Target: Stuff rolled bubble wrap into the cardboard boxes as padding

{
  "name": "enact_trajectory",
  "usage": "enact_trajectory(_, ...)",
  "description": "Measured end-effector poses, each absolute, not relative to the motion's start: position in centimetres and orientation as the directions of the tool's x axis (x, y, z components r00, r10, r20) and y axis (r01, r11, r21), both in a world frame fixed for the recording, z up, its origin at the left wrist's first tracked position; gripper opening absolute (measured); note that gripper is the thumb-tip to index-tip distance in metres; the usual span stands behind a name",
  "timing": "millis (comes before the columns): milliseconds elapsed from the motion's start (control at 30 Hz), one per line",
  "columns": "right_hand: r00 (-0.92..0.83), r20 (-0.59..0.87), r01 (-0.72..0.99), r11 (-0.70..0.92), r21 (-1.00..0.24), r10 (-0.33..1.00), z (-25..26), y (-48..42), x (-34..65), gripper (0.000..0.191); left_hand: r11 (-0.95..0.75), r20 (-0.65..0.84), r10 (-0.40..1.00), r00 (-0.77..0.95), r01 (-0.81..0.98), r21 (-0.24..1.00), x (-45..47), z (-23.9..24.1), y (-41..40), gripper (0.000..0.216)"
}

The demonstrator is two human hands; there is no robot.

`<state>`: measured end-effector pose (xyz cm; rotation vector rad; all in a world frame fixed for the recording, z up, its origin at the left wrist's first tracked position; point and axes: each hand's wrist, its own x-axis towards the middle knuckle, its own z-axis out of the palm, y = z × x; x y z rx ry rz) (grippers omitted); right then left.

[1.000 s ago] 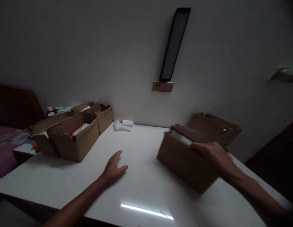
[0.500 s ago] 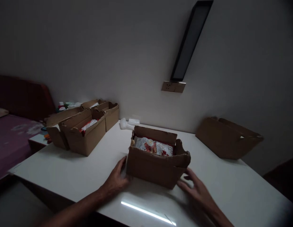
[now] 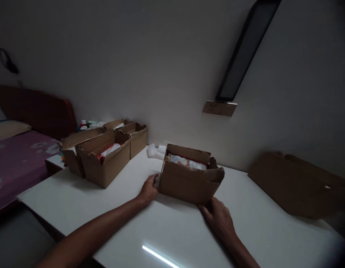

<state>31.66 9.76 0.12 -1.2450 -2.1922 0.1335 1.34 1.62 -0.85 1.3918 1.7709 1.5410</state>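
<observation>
An open cardboard box (image 3: 186,183) with torn upper edges stands on the white table, holding packets in silvery-white and red wrapping (image 3: 188,162). My left hand (image 3: 149,189) is against the box's left end, its fingers partly hidden behind that side. At the lower right corner, my right hand (image 3: 219,216) grips the box, thumb at the near bottom edge and fingers round the right end. The box is held between both hands.
Several open cardboard boxes (image 3: 116,167) stand together at the table's left, some with packets. Clear plastic packaging (image 3: 155,150) lies by the wall. Another brown box (image 3: 292,186) sits at the right edge of the white table (image 3: 119,230). A bed (image 3: 24,160) is at far left.
Both hands have moved the box away from me, toward the wall. My right hand has come closer in under its right corner. The view has shifted left.
</observation>
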Motion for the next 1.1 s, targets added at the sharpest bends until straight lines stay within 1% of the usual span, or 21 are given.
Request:
enact_trajectory(100,-0.395,0.452,0.748,0.566,-0.347,0.800,-0.6,10.2,31.9,0.047,0.012,0.290,0.783,-0.550,0.480,0.877,-2.4,-0.5,4.2,0.056)
enact_trajectory(233,-0.398,0.415,0.761,0.547,-0.348,0.818,-1.1,10.7,32.5,0.045,0.147,0.276,0.681,-0.678,0.496,0.856,-5.8,0.2,9.9,0.050)
enact_trajectory(367,-0.415,0.416,0.750,0.563,-0.347,0.809,-1.3,11.1,32.7,0.042,0.211,0.247,0.615,-0.749,0.459,0.863,-7.0,0.7,15.7,0.043)
enact_trajectory(500,-0.398,0.409,0.749,0.549,-0.372,0.821,-1.4,11.2,33.0,0.043,0.228,0.180,0.567,-0.804,0.363,0.903,-7.8,0.9,18.8,0.037)
enact_trajectory(667,-0.388,0.413,0.748,0.543,-0.382,0.824,-1.4,11.1,33.0,0.044,0.130,0.081,0.554,-0.828,0.182,0.975,-8.1,1.2,18.0,0.032)
enact_trajectory(833,-0.414,0.404,0.742,0.560,-0.369,0.815,-1.1,11.1,32.6,0.043,-0.055,0.023,0.611,-0.791,-0.013,0.998,-7.3,0.8,12.6,0.035)
enact_trajectory(967,-0.445,0.388,0.748,0.573,-0.333,0.807,-1.1,11.1,32.2,0.043,-0.187,-0.034,0.664,-0.747,-0.210,0.960,-6.4,0.2,5.8,0.034)
enact_trajectory(1100,-0.477,0.391,0.755,0.595,-0.276,0.787,-0.9,10.8,31.6,0.039,-0.248,-0.116,0.730,-0.674,-0.419,0.874,-5.2,0.1,-1.6,0.021)
